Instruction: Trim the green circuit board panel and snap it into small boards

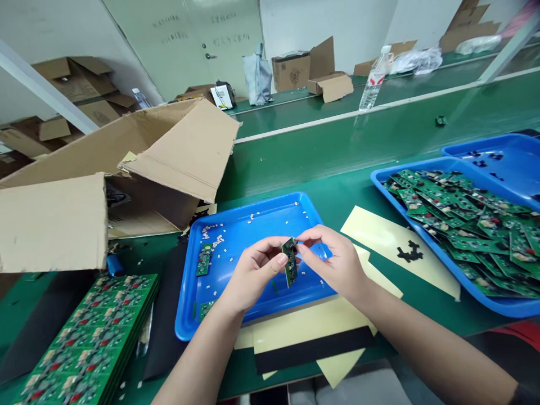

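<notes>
Over the blue tray [248,225], my left hand [261,270] grips a small green circuit board [291,270] between thumb and fingers, the board tilted nearly upright. My right hand [329,253] is closed in a pinch at the board's upper edge, on a small black piece [296,242] whose kind is hard to make out. Inside the tray, another circuit board [204,260] lies at the left, and one more [206,309] is partly hidden by my left forearm. Tiny white bits [217,242] are scattered around the tray floor.
Stacked circuit-board panels [93,337] stand at left, below an open cardboard box [181,146]. At right, a second blue tray [417,225] holds piled boards. Black cutouts [409,251] lie on a yellow sheet [367,225]. A water bottle [374,81] stands on the back ledge.
</notes>
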Demonstrator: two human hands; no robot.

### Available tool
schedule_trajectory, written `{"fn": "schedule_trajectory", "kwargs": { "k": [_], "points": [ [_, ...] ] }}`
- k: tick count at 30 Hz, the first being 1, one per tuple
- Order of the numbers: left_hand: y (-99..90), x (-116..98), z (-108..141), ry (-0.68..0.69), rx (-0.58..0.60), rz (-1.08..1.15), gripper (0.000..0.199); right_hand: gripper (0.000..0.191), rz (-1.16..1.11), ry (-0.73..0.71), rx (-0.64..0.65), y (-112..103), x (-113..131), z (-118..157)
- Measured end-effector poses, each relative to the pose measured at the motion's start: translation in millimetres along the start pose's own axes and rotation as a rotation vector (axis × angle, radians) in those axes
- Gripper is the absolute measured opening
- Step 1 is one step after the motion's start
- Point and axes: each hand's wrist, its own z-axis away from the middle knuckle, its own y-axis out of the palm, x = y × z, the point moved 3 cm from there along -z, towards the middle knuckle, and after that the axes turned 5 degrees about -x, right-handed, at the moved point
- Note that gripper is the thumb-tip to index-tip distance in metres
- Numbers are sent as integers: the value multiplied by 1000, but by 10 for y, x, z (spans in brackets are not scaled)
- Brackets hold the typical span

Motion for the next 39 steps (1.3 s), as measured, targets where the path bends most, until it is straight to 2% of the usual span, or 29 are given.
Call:
{"fn": "schedule_trajectory", "kwargs": {
  "k": [6,11,16,19,23,25,28,34,39],
  "points": [
    [-31,48,4,-124,-96,108,33,5,-43,-29,38,-7,46,-23],
    [26,26,3,-207,-20,251,22,5,-116,70,157,18,28,-25],
    [39,35,1,-301,-31,300,25,6,-130,170,136,-12,-3,-36],
    [22,49,-1,-294,-36,276,26,6,-79,151,112,-40,-4,-39],
    [-5,53,-11,-212,-6,153,23,5,-32,154,104,-50,-13,-43],
    [-18,47,-15,-157,16,34,23,5,13,118,85,-51,-11,-47],
    [-34,34,-18,-120,32,-90,23,5,96,-28,52,-46,3,-44],
    [-35,21,-17,-306,-14,39,26,9,271,-348,44,-24,12,-29],
    [-32,30,-21,-343,-6,50,25,9,329,-421,37,-11,13,-33]
  ]
}}
